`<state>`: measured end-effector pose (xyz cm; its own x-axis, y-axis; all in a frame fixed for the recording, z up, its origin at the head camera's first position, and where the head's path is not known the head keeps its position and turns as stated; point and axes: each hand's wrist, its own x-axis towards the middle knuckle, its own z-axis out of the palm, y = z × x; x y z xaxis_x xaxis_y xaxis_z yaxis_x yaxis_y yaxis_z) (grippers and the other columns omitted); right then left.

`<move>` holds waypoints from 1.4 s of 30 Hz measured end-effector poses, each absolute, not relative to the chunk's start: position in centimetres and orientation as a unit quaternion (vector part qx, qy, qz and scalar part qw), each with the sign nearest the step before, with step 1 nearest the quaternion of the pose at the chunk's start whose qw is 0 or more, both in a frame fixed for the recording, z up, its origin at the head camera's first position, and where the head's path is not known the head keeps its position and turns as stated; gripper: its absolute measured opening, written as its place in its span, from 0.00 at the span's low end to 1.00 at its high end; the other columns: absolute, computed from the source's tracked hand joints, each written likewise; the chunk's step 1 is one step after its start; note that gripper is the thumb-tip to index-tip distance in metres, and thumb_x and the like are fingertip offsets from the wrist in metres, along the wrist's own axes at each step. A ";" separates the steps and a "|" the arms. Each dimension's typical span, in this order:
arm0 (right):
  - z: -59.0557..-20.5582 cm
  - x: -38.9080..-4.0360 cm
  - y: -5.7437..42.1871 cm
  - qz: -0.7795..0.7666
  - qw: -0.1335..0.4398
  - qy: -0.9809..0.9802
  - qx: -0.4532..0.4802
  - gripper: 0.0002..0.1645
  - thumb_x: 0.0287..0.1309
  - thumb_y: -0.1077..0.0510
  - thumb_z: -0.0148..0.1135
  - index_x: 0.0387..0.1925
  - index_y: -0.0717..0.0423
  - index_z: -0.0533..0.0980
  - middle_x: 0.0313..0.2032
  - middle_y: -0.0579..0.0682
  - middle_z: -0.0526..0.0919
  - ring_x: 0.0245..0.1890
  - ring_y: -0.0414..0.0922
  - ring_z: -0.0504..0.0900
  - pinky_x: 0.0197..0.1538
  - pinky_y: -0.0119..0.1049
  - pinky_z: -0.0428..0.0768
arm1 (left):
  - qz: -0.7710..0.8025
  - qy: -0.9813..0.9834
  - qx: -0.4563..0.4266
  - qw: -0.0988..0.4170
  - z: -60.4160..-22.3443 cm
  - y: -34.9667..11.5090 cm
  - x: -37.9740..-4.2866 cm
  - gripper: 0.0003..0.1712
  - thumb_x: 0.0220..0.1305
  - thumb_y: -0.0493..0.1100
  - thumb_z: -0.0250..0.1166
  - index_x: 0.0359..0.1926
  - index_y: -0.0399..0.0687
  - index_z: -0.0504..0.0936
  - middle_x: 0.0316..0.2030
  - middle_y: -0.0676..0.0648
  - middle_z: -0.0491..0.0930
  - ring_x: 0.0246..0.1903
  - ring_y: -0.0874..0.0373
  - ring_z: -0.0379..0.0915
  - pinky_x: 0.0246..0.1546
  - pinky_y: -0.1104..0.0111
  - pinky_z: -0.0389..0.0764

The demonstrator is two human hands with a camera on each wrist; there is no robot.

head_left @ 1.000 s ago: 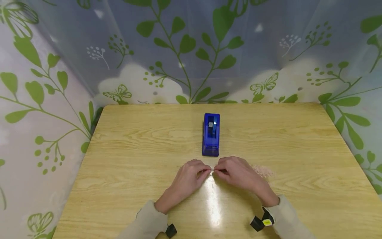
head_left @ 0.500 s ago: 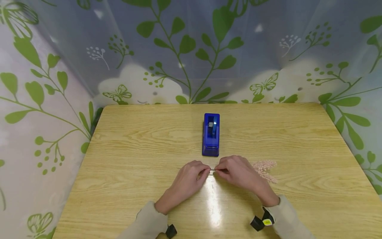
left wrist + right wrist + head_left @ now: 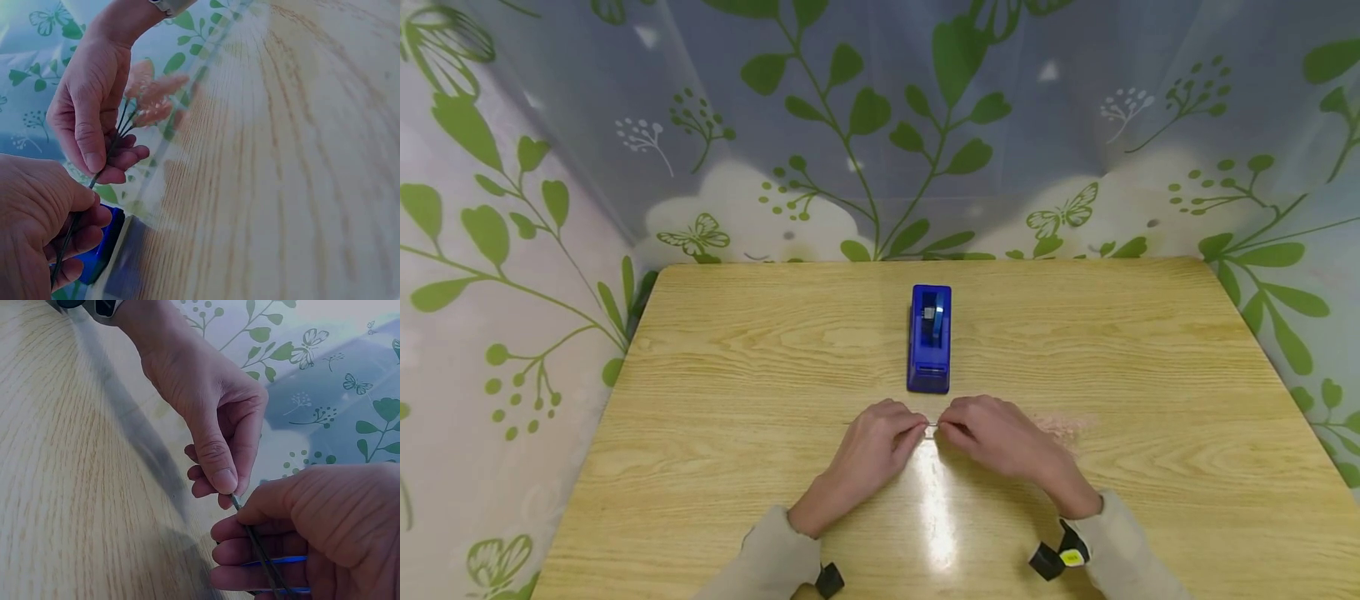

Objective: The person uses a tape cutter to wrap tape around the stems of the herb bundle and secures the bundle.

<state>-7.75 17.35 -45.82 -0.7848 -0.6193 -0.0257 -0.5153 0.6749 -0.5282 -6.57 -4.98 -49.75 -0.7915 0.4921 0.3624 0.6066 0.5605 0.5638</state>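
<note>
Both hands meet over the table just in front of a blue tape dispenser (image 3: pixel 929 337). My left hand (image 3: pixel 874 446) pinches thin dark flower stems (image 3: pixel 115 142) between thumb and fingers. Close beside it, my right hand (image 3: pixel 1000 437) pinches the same stems, and a short piece shows between the two sets of fingertips in the head view. Fluffy pink flower heads (image 3: pixel 153 103) fan out from the stems beyond the right hand. In the head view these heads are blurred and partly hidden behind the right hand. The stems run back under the left hand's curled fingers.
The wooden table (image 3: pixel 737 350) meets a leaf-patterned curtain (image 3: pixel 865 167) at its back edge. Black camera mounts (image 3: pixel 1047 562) sit at both wrists. A bright light reflection lies on the tabletop between the forearms.
The pink flower heads went from blurred to spread in two clear sprays, and are blurred again now. The right hand's fingers shift slightly on the stems; the left hand stays almost still.
</note>
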 end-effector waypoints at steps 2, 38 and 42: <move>-45.7 -7.8 17.4 -0.254 0.097 0.910 -0.314 0.11 0.72 0.59 0.61 0.33 0.48 0.85 0.28 0.36 0.78 0.26 0.32 0.70 0.29 0.29 0.73 | -0.353 -0.878 -0.313 0.084 -49.8 -5.0 -6.6 0.06 0.70 0.36 0.69 0.42 0.44 0.92 0.34 0.51 0.88 0.34 0.60 0.81 0.37 0.69 0.83; -45.8 -8.1 17.6 -0.258 0.046 0.904 -0.338 0.06 0.66 0.63 0.68 0.37 0.53 0.90 0.28 0.40 0.83 0.23 0.29 0.71 0.26 0.25 0.73 | -0.340 -0.887 -0.289 0.118 -50.4 -4.7 -6.6 0.05 0.70 0.39 0.69 0.39 0.46 0.91 0.33 0.53 0.88 0.34 0.58 0.80 0.34 0.67 0.78; -45.9 -8.0 17.5 -0.259 0.058 0.909 -0.321 0.06 0.67 0.61 0.67 0.38 0.52 0.89 0.33 0.42 0.87 0.27 0.31 0.75 0.29 0.27 0.77 | -0.345 -0.882 -0.292 0.133 -50.5 -4.7 -6.6 0.03 0.68 0.38 0.71 0.38 0.47 0.91 0.32 0.53 0.88 0.34 0.59 0.79 0.33 0.69 0.76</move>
